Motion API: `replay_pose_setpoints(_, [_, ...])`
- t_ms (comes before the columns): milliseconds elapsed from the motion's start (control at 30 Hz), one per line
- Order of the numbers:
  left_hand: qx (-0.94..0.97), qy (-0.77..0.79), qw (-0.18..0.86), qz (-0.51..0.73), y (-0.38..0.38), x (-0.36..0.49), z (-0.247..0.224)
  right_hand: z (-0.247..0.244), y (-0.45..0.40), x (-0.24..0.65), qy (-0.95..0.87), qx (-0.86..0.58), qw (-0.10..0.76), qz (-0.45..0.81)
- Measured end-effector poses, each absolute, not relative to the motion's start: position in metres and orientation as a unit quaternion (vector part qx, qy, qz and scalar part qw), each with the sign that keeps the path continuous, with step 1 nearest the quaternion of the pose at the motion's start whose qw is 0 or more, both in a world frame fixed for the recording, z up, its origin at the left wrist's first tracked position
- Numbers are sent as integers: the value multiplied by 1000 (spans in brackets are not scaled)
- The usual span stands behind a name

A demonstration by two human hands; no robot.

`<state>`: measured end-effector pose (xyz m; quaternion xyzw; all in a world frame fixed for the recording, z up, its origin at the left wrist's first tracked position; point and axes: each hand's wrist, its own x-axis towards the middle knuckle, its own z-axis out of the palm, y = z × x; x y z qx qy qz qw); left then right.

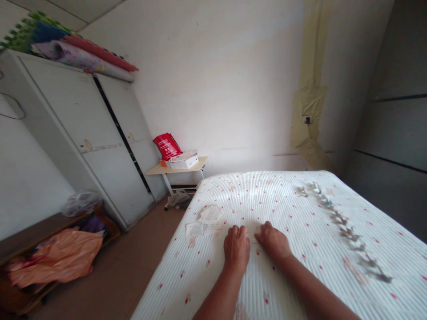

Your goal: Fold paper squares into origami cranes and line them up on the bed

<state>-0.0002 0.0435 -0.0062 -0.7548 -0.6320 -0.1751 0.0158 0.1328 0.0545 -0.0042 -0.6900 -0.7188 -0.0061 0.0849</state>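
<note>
My left hand (236, 244) rests on the bed with its fingers curled at the left edge of a small sheet of printed paper (252, 234). Across from it, my right hand (274, 240) pinches the same sheet at its right side. The paper lies nearly flat, mostly hidden by my fingers. Left of my hands is a loose pile of printed paper pieces (210, 215). Along the right side of the bed runs a curved row of several small folded paper figures (340, 217), blurred but with pointed parts.
Red-dotted white bedding (287, 284) covers the bed. Beyond its far left corner stands a small table (156, 169) with a red bag (167, 146) and a white box (184, 162). A grey cabinet (80, 120) stands left, near a low bench with an orange plastic bag (63, 255).
</note>
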Motion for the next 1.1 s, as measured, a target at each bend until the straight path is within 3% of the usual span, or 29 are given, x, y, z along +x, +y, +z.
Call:
replay_pose_setpoints(433, [-862, -469, -4, -193, 41, -19, -11, -7, 60, 144, -689, -705, 147, 87])
replay_pose_setpoints(1100, [-869, -464, -11, -169, 29, -25, 1, -7, 62, 152, -687, -687, 182, 152])
